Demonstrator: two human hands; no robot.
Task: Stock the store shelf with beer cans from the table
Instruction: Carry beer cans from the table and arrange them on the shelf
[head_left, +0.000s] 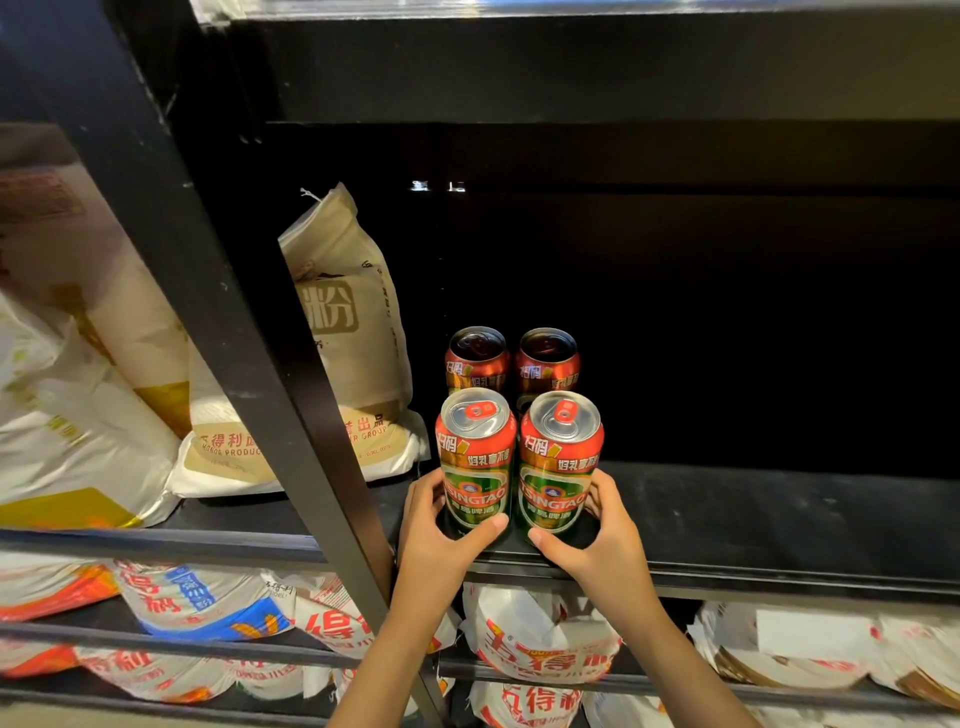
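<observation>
Four glossy red-and-green cylindrical metal beer cans stand upright in a tight square near the front edge of the matte black store shelf (753, 509), beside a creased tan paper flour sack (348, 312). The left hand (441, 535) curls round the front left can (477, 457), and the right hand (597, 530) round the front right can (560, 462), thumbs across the labels. The two back cans (511, 361) sit half hidden in shadow, their lower parts covered.

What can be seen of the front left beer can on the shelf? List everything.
The front left beer can is a metal Tsingtao can: silver top with a red pull tab, red upper band, green label below. It stands upright, unopened, near the front edge of the black shelf, close beside the front right can and before the back left can. The left hand grips its lower part, thumb across the front.
</observation>
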